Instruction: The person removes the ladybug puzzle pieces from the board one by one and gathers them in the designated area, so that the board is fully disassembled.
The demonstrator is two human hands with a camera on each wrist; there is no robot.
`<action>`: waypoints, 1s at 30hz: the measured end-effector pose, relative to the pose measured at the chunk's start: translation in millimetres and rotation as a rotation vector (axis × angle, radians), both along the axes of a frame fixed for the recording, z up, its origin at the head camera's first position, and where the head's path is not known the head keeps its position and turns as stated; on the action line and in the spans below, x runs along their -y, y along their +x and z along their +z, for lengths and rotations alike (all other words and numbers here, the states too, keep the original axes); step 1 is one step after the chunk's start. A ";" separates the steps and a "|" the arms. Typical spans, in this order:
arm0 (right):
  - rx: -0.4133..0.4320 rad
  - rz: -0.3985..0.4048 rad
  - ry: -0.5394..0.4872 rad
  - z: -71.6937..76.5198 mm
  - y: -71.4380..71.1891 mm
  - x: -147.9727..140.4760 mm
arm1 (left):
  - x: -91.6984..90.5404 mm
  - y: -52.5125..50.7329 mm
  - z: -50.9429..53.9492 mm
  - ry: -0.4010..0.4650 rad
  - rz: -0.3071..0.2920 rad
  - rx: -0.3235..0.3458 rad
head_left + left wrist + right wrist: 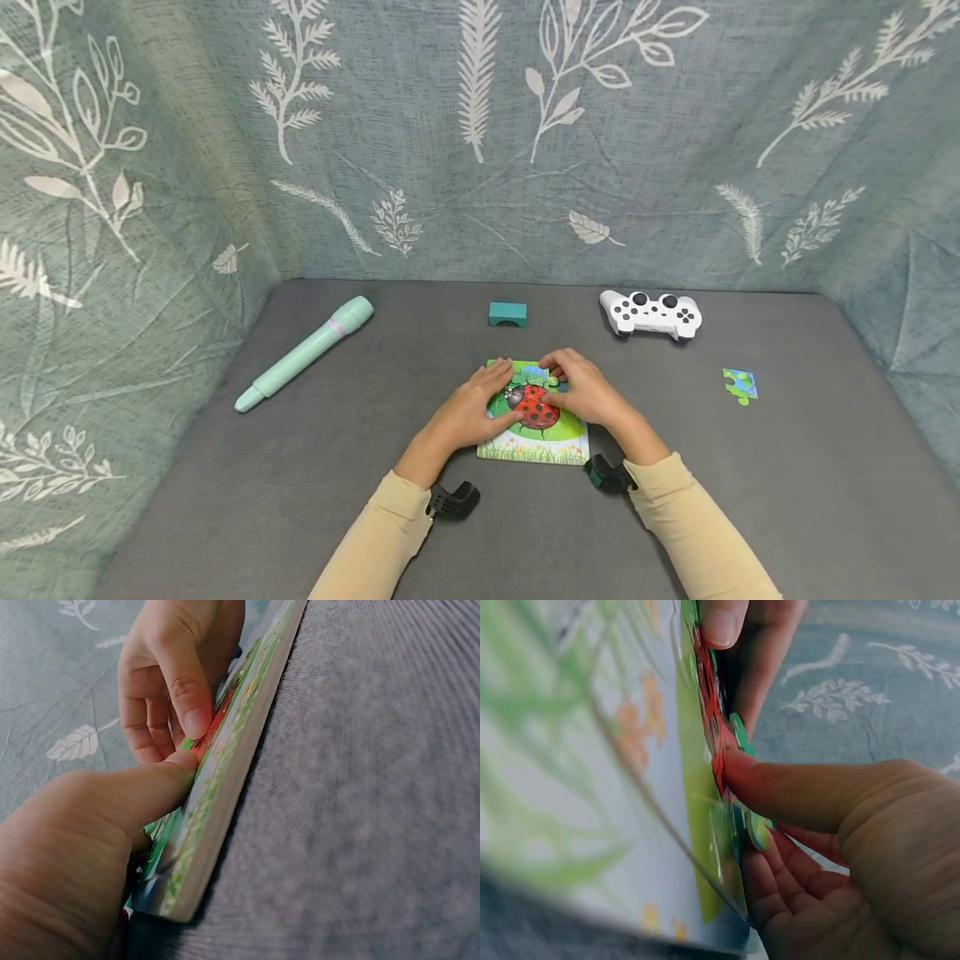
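A ladybug jigsaw puzzle [534, 451] lies in its board on the table, showing a red ladybug [537, 408] on a green leaf. Along its left side my left hand [468, 410] rests, fingers extended over the upper edge and thumb on the picture. At the upper right of the board, my right hand [591, 394] pinches a green and blue puzzle piece [759, 829] between thumb and fingers; the piece sits partly raised from the picture. The fingers hide part of it. A loose puzzle piece [741, 385] lies to the right, apart from both hands.
Behind the puzzle stands a teal arched block [507, 313]. A white game controller [651, 315] lies at the back right, and a mint-green toy microphone [303, 354] at the left. A leaf-patterned curtain [420, 167] hangs behind the grey table [360, 417].
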State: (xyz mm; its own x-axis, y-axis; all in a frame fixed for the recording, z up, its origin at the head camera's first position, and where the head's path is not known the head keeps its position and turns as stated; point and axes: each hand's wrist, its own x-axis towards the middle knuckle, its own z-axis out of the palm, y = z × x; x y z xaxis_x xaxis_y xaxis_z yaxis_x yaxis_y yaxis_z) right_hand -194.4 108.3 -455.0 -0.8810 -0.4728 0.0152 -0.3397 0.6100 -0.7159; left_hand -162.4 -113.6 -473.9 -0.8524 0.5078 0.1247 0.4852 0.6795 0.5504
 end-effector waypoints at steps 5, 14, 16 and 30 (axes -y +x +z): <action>-0.045 -0.023 -0.009 -0.3 2.0 1.6 | -0.3 0.4 0.6 0.013 0.003 -0.002; -0.097 -0.031 -0.013 -1.4 3.8 1.1 | -0.1 1.6 2.4 -0.002 0.021 0.014; -0.103 -0.036 -0.018 -0.9 3.8 -0.6 | -0.3 1.8 2.2 0.002 0.021 0.016; -0.096 -0.060 -0.112 11.1 -6.0 -48.0 | -1.2 2.2 2.1 0.003 0.017 0.014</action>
State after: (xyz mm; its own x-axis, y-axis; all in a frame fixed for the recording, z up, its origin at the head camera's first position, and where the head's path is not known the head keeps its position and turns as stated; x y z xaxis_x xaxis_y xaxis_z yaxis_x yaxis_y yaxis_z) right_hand -200.4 156.3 -444.0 -0.8996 -0.4101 0.1500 -0.3751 0.5497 -0.7464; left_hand -160.3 -112.4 -471.7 -0.8625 0.4930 0.1147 0.4663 0.6857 0.5590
